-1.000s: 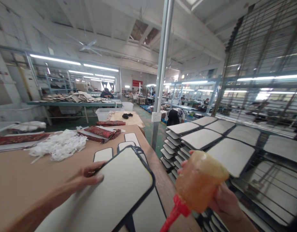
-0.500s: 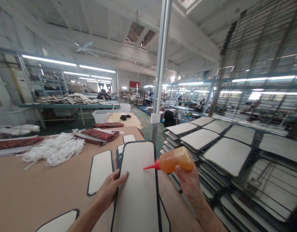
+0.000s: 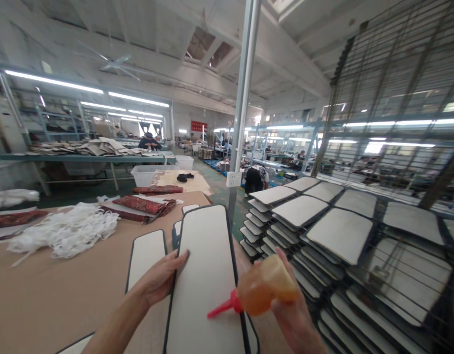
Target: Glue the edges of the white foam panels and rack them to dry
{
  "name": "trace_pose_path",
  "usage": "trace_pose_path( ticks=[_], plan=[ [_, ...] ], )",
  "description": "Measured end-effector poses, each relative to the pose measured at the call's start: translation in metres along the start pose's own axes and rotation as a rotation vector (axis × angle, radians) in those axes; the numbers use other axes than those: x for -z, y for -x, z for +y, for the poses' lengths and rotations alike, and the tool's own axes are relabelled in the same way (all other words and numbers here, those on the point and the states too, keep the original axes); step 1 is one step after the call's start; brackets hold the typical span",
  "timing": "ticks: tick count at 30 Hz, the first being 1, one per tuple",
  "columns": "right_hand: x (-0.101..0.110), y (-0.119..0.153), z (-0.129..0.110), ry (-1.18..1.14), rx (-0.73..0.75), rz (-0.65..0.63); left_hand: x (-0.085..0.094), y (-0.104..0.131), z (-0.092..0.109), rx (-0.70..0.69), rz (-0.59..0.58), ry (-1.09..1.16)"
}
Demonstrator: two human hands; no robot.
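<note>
1. Held in the lower centre of the frame, a dark-edged white panel [image 3: 202, 255] stands with its long axis running from the bottom edge toward the pole [image 3: 242, 98], its top leaning slightly right.
2. At the panel's left edge, the left hand [image 3: 156, 280] is partly closed, thumb on the white face; the fingers behind are hidden.
3. Lower right of centre, the right hand [image 3: 293, 319] curls around a squeeze bottle [image 3: 261, 285] of amber liquid. Its red nozzle [image 3: 224, 309] points left across the panel's right edge, the tip over the lower face; contact cannot be told. The right hand is nearer that edge, the left hand the opposite one.
4. By count: one bottle, one held panel and at least four more panels around it on the brown-topped table [image 3: 57, 300], one of them just left [image 3: 146, 253]. At upper left of the table sits one heap of white strips [image 3: 70, 228]. At right, the rack's top layer [image 3: 339, 233] shows at least eight panels.
</note>
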State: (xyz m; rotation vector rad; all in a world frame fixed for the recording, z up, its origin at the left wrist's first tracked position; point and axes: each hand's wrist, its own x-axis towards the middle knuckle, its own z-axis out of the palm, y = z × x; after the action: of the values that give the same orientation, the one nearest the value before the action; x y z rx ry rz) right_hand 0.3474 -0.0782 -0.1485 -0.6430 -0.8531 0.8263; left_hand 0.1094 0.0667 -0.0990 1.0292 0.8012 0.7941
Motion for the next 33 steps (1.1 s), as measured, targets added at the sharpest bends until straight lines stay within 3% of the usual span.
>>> trace_pose_path(
  ticks=[4, 8, 12, 17, 22, 24, 29, 31, 33],
  plan=[
    [-0.004, -0.001, -0.012, 0.062, 0.059, -0.017, -0.009, -0.007, 0.0, 0.052, -0.026, -0.02],
    [-0.01, -0.038, -0.043, 0.072, 0.248, 0.189, -0.024, -0.004, 0.0, 0.108, -0.129, -0.001],
    [0.003, -0.054, -0.058, 0.063, 0.257, 0.239, -0.04, 0.003, 0.008, 0.093, -0.149, 0.025],
    [0.03, -0.016, -0.047, 0.059, 0.211, 0.223, -0.065, 0.007, 0.011, 0.015, -0.183, -0.021],
    [0.046, 0.037, -0.04, 0.016, 0.091, 0.088, -0.09, 0.005, 0.006, -0.016, -0.189, -0.084],
    [0.048, 0.038, -0.054, 0.011, 0.122, 0.093, -0.101, 0.005, 0.001, -0.003, -0.2, -0.105],
    [0.059, 0.008, -0.102, 0.118, 0.342, 0.311, -0.134, 0.014, -0.014, 0.093, -0.318, -0.122],
    [0.066, 0.016, -0.106, 0.126, 0.337, 0.334, -0.146, 0.016, -0.018, 0.097, -0.345, -0.115],
    [0.071, 0.039, -0.1, 0.112, 0.275, 0.278, -0.155, 0.017, -0.022, 0.09, -0.338, -0.111]
  ],
)
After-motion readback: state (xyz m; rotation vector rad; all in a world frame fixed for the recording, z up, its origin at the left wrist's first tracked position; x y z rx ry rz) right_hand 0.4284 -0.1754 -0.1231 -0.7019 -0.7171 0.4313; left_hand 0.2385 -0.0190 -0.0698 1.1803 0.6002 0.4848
